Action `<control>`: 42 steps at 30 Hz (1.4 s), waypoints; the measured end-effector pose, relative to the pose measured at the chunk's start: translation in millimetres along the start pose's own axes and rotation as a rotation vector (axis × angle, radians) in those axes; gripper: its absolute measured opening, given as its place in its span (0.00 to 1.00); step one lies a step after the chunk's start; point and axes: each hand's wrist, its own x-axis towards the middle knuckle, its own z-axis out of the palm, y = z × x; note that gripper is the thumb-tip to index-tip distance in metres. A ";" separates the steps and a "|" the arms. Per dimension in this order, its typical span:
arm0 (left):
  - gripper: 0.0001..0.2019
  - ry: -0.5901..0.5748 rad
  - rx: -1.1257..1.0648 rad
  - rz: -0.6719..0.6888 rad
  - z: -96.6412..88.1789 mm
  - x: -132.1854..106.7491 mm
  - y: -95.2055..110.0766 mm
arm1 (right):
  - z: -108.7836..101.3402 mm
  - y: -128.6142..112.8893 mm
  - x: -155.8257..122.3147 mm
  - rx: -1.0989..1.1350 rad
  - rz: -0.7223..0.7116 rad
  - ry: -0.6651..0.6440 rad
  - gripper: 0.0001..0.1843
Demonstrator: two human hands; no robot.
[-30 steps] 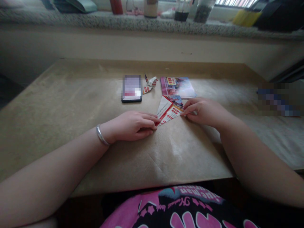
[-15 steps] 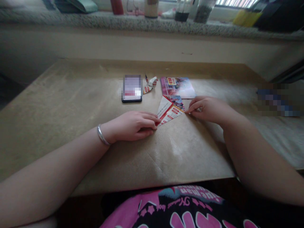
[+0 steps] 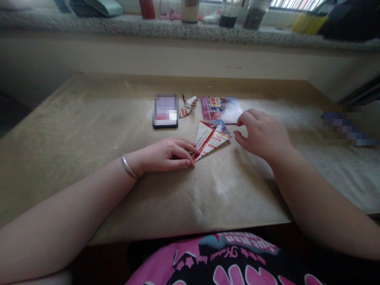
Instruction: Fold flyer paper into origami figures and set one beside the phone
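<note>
A folded paper (image 3: pixel 211 136), kite-shaped and printed in red, white and blue, lies flat on the table. My left hand (image 3: pixel 170 155), with a silver bangle at the wrist, holds its near-left tip under the fingers, which hide that corner. Just right of the paper, my right hand (image 3: pixel 258 132) is raised slightly; thumb and forefinger stand apart with nothing between them. Behind the paper is a colourful printed leaflet or stack of sheets (image 3: pixel 221 109). A small folded paper bird (image 3: pixel 189 105) sits to its left.
A phone (image 3: pixel 165 111) with a blurred screen lies left of the paper bird. The tan table (image 3: pixel 103 126) meets a wall below a speckled stone sill (image 3: pixel 166 27) with jars and bottles. At the far right lies a blurred bluish object (image 3: pixel 347 126).
My right hand has let go of the paper's right corner, lifting and opening beside it. The folded paper has shifted very slightly; my left hand stays at its tip.
</note>
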 end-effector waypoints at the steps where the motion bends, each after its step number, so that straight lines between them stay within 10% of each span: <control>1: 0.09 0.009 -0.015 -0.004 -0.3 0.1 1.4 | 1.0 0.0 -0.8 0.067 -0.031 0.029 0.12; 12: 0.05 0.040 -0.044 -0.097 -2.1 1.6 8.3 | 23.9 -31.6 5.7 0.278 -0.402 -0.044 0.11; 24: 0.09 0.456 0.617 -0.125 19.1 11.8 15.2 | 7.4 -58.8 0.8 0.185 -0.286 0.082 0.15; 42: 0.08 0.498 0.635 -0.148 13.5 11.2 12.9 | -1.3 -57.0 0.5 0.330 -0.212 0.091 0.13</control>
